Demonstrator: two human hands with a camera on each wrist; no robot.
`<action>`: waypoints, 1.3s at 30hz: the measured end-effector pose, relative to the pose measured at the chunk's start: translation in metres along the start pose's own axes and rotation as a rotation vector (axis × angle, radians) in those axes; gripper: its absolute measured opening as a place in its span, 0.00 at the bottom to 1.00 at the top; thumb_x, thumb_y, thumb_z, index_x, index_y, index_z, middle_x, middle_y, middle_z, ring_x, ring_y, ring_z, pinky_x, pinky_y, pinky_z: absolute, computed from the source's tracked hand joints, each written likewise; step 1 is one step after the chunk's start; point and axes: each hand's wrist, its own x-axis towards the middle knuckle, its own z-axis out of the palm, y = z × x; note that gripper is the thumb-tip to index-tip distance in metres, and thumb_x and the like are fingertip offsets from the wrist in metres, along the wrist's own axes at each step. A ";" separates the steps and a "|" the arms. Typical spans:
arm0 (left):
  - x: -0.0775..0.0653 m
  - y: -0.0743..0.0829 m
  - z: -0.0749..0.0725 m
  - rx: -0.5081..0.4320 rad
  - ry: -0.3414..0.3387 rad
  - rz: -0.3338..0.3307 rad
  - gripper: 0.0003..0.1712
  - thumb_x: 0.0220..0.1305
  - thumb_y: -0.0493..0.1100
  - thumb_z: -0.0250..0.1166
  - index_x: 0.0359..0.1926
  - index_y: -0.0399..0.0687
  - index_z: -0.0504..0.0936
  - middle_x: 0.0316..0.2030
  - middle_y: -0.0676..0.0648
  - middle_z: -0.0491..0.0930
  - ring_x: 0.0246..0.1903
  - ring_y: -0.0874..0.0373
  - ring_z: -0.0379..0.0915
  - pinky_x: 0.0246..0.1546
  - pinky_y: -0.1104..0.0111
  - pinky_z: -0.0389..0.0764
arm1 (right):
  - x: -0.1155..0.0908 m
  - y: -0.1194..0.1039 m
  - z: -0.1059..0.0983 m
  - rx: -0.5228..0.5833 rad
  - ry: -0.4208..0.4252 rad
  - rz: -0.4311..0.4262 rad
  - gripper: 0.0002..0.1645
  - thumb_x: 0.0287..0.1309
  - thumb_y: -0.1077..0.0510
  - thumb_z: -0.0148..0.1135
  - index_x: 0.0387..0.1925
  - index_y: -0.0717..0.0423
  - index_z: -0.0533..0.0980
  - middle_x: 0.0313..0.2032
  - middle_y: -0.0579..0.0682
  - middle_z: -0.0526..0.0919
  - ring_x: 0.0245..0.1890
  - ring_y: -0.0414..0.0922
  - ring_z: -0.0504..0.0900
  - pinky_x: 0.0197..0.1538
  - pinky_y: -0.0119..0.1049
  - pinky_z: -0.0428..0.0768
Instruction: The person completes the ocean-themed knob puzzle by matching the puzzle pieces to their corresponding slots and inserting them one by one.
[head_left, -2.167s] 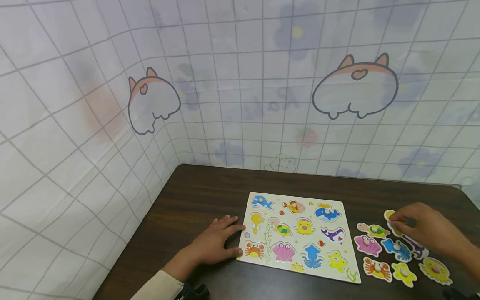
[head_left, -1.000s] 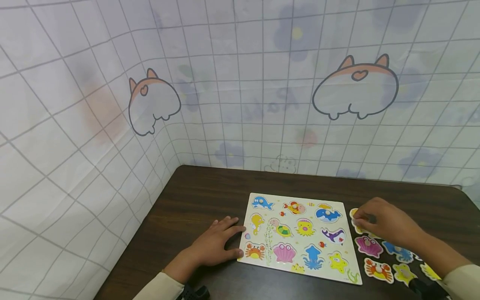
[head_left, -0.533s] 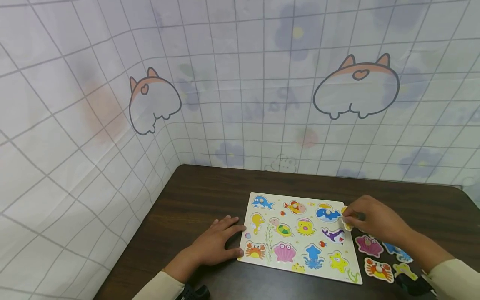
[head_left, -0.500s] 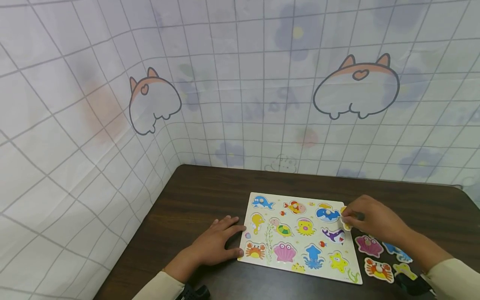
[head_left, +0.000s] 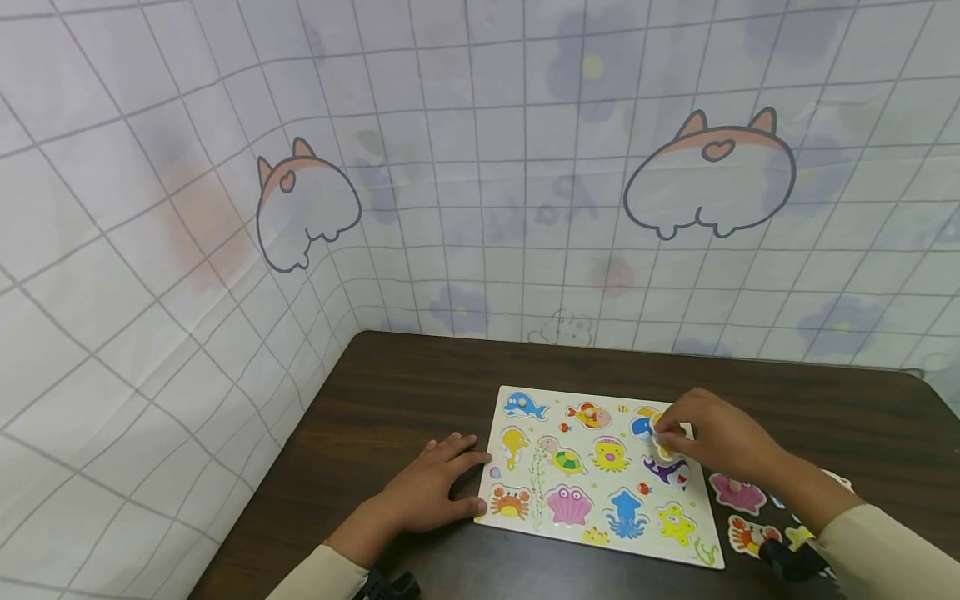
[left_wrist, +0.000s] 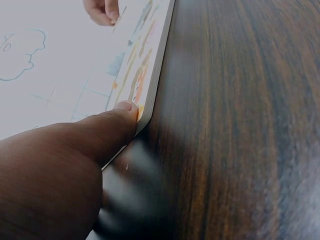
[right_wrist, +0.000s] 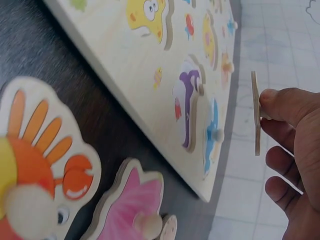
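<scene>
A pale puzzle board (head_left: 699, 500) printed with sea animals lies on the dark table. My left hand (head_left: 427, 487) rests at the board's left edge with fingers extended, and in the left wrist view the thumb (left_wrist: 117, 117) lies on its corner. Over the board's right part, my right hand (head_left: 712, 433) pinches a yellow puzzle piece (head_left: 662, 442) between thumb and finger. In the right wrist view this puzzle piece (right_wrist: 256, 115) appears edge-on, raised off the board. It partly covers the blue whale piece (head_left: 641, 427) in the head view.
Right of the board lie loose knobbed pieces: a pink shell (head_left: 738, 493), a red crab (head_left: 752, 535) and others partly hidden under the right forearm. Knobbed dolphin (head_left: 523, 405) and fish (head_left: 589, 414) pieces sit in the board. A white grid-patterned curtain (head_left: 480, 208) hangs behind the table (head_left: 420, 375).
My right hand has carried the yellow puzzle piece leftward from among the loose pieces to over the board's right side. The left hand and board have stayed put.
</scene>
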 end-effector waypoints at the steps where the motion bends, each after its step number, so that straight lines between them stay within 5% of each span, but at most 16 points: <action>1: 0.000 0.000 0.000 -0.002 0.001 0.003 0.41 0.65 0.69 0.65 0.74 0.64 0.70 0.77 0.48 0.59 0.77 0.45 0.49 0.75 0.44 0.51 | 0.001 0.000 0.001 0.002 0.001 -0.007 0.09 0.55 0.56 0.79 0.34 0.37 0.87 0.37 0.31 0.82 0.43 0.40 0.77 0.44 0.44 0.83; 39: -0.001 0.001 -0.002 -0.023 0.000 0.016 0.40 0.66 0.68 0.65 0.74 0.63 0.69 0.77 0.47 0.59 0.77 0.44 0.49 0.74 0.44 0.51 | 0.045 -0.038 0.038 0.103 -0.067 -0.051 0.04 0.58 0.54 0.77 0.36 0.40 0.89 0.37 0.30 0.84 0.45 0.40 0.77 0.47 0.42 0.82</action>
